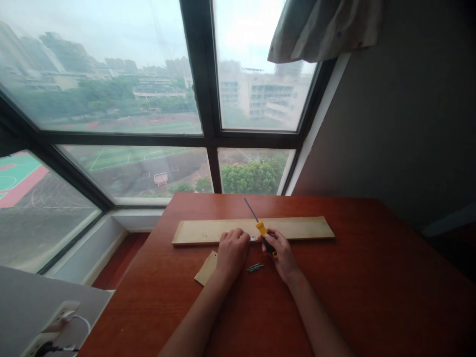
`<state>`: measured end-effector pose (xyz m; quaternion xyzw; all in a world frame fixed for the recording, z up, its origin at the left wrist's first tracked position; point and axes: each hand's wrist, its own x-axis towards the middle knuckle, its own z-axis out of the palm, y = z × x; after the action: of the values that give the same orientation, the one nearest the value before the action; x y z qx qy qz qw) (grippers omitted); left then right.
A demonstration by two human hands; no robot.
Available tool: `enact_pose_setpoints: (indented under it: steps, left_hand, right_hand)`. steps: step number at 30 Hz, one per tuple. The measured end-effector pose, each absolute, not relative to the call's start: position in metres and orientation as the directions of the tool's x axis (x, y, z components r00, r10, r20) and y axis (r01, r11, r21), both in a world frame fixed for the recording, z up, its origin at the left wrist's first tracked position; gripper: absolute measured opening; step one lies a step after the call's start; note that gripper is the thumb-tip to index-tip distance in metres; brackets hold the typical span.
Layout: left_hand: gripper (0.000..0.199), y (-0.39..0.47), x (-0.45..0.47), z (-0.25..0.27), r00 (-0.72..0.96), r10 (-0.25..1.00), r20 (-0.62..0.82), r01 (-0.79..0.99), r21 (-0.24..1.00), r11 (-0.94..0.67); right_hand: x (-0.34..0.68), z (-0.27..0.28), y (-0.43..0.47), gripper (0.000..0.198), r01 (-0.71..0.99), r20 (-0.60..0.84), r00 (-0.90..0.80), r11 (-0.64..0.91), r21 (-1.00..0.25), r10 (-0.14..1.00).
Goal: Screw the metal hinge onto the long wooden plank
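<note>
Two bare forearms reach in from 6 o'clock over a reddish-brown wooden table (353, 282), while a white wall socket (59, 318), a pale cable plugged in, sits low at 8 o'clock, taking the space between the hands as the center of the dial. Just inside 6 o'clock, a few slim metal screws (255, 267) lie in a small cluster on the tabletop. A flat tan piece (206, 267) rests at 8 o'clock, partly covered by the left wrist.

The person's left hand (233, 250) bends its fingers over the near edge of a long pale board (301, 228); from here I cannot tell whether they pinch anything. The right hand (279, 252) is wrapped around the black-and-yellow handle of a screwdriver (262, 229), its shaft slanting up toward 11 o'clock, clear of the screws. Between the hands, a small light-colored fitting (253, 238) shows at the board's near edge. The board itself lies flat across the table at 12 o'clock, stretching from 10 to 2.

Past the table, a dark window frame (208, 99) crosses 11 o'clock, and a gathered curtain (323, 29) hangs at 1. Outside stand leafy trees (253, 173), then hazy buildings (267, 96).
</note>
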<state>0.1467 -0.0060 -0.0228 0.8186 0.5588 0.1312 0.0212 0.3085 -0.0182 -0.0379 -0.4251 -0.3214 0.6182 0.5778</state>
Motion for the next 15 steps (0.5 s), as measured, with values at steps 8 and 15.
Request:
enact_pose_setpoints:
  steps: [8,15]
  left_hand:
    - [0.018,-0.0073,0.1464,-0.0228,0.335,0.922,0.195,0.911,0.181,-0.369]
    - [0.017,-0.0079,0.1452,-0.0228,0.334,0.923,0.189,0.913,0.177,-0.366]
  right_hand:
    - [0.3092,-0.0383,-0.0199,0.031,-0.452,-0.171,0.019,-0.144,-0.880,0.985]
    - [0.3087,-0.0364,-0.0201,0.032,-0.448,-0.165,0.017,-0.140,-0.883,0.986]
